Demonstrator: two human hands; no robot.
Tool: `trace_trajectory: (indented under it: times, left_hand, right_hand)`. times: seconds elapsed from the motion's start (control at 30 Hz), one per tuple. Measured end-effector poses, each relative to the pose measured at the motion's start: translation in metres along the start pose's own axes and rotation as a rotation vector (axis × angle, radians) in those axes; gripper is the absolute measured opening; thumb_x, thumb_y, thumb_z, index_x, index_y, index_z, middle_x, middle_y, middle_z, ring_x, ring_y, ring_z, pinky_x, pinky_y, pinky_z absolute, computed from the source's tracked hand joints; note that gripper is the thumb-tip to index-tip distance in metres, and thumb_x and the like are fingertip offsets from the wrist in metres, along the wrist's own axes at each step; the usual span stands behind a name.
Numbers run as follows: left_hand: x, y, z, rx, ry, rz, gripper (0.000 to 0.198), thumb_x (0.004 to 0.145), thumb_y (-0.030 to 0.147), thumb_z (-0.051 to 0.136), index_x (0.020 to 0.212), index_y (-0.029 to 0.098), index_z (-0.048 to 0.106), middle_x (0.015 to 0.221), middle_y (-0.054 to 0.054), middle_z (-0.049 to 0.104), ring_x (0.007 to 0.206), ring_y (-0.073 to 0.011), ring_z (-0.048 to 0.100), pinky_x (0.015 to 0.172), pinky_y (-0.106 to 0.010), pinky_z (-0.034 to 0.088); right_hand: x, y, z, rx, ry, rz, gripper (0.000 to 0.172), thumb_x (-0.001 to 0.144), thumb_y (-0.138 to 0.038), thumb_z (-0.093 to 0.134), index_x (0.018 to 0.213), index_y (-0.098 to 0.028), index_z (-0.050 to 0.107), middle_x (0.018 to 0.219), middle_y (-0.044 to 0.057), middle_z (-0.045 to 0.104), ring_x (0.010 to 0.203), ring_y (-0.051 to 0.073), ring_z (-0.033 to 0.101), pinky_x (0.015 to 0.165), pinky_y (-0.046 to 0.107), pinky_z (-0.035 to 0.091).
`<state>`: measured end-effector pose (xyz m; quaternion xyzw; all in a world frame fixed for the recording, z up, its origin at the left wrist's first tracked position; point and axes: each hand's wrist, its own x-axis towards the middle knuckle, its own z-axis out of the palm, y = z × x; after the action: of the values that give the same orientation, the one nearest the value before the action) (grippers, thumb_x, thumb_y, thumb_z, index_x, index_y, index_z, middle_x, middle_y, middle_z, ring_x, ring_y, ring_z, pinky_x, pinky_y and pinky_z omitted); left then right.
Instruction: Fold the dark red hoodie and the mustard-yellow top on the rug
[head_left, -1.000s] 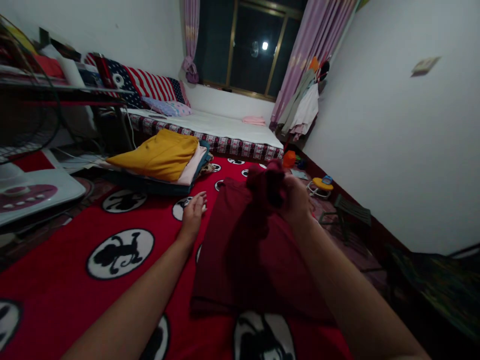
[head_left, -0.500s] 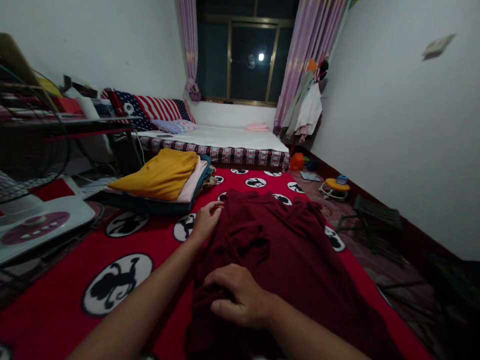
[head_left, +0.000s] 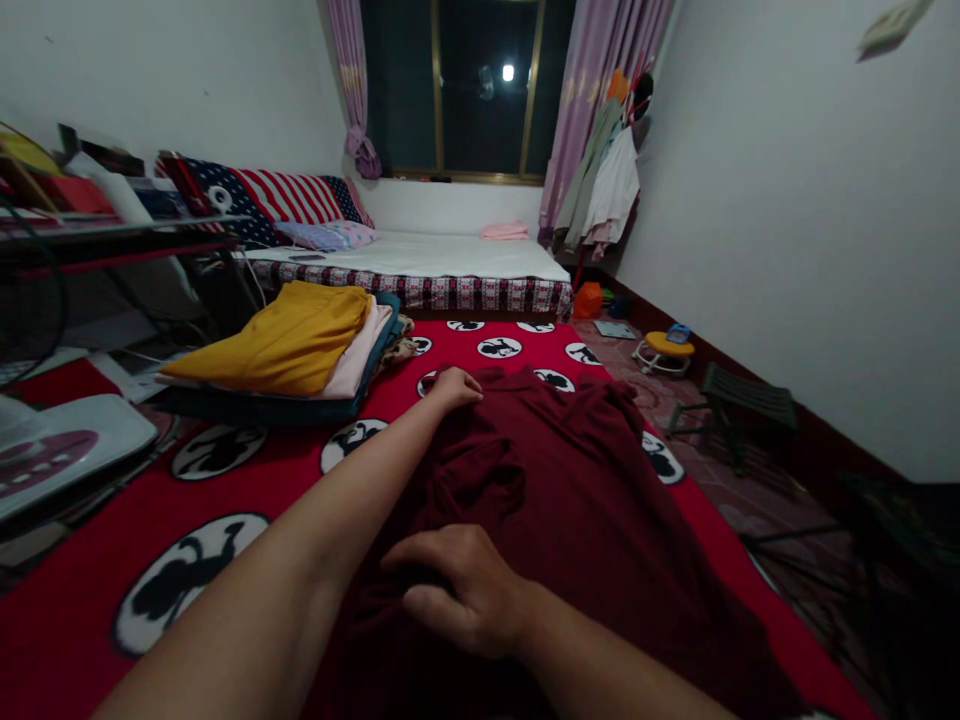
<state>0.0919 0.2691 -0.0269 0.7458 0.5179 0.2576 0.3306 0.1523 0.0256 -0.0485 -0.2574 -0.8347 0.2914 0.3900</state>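
A dark red garment [head_left: 585,500] lies spread out on a red blanket [head_left: 247,480] printed with black-and-white round figures. My left hand [head_left: 455,386] reaches forward to the garment's far left corner, fingers curled down on the cloth. My right hand [head_left: 457,590] rests on the near part of the garment, palm down, its fingers bent and pressing into the fabric. A bunched fold of the same cloth [head_left: 480,475] sits between the two hands.
A stack of folded clothes with a yellow piece on top [head_left: 289,340] lies at the left. Behind it stand a low bed [head_left: 450,265], a window and hanging clothes [head_left: 604,190]. A small folding stool [head_left: 739,405] and a yellow toy [head_left: 664,350] stand at the right wall.
A second ago my right hand held the garment bunched up in the air; it has since laid it out flat. My left hand has slid forward onto the far corner.
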Motion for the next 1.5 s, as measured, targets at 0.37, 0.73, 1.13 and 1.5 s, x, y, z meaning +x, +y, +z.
trace_trajectory:
  times: [0.37,0.73,1.13,1.5]
  left_hand:
    - [-0.033,-0.017,-0.028,-0.442,0.073,-0.079,0.032,0.055,0.027,0.071,0.085,0.015,0.074,0.068,-0.003,0.068,0.053,-0.0100,0.052,0.047,-0.018,0.033]
    - [-0.008,-0.030,-0.014,-0.583,0.284,-0.178,0.024,0.062,0.021,0.074,0.083,0.014,0.064,0.069,-0.002,0.062,0.053,-0.0083,0.053,0.055,-0.021,0.046]
    - [0.008,-0.010,-0.028,-0.354,0.220,0.186,0.045,0.065,0.009,0.063,0.110,0.015,0.066,0.116,-0.007,0.065,0.110,-0.0221,0.059,0.094,-0.033,0.048]
    - [-0.067,-0.047,-0.019,0.171,0.255,0.437,0.040,0.073,0.004,0.054,0.107,0.018,0.067,0.134,-0.010,0.047,0.131,-0.0248,0.042,0.112,-0.041,0.032]
  right_hand:
    - [0.005,0.042,-0.095,-0.525,0.318,0.858,0.023,0.070,-0.024,0.064,0.093,-0.026,0.069,0.066,-0.002,0.064,0.064,0.016,0.059,0.057,0.025,0.037]
    - [-0.007,0.077,-0.123,0.451,1.164,0.970,0.023,0.058,-0.015,0.059,0.079,-0.021,0.050,0.052,-0.007,0.054,0.042,0.012,0.055,0.044,0.025,0.049]
    - [-0.002,0.069,-0.116,0.522,0.904,0.659,0.046,0.059,-0.020,0.066,0.104,-0.020,0.058,0.078,-0.004,0.059,0.055,0.008,0.060,0.050,0.020,0.051]
    - [-0.009,0.065,-0.116,-0.530,0.438,0.452,0.057,0.060,0.004,0.048,0.107,-0.024,0.068,0.118,0.006,0.055,0.106,0.021,0.057,0.091,0.037,0.050]
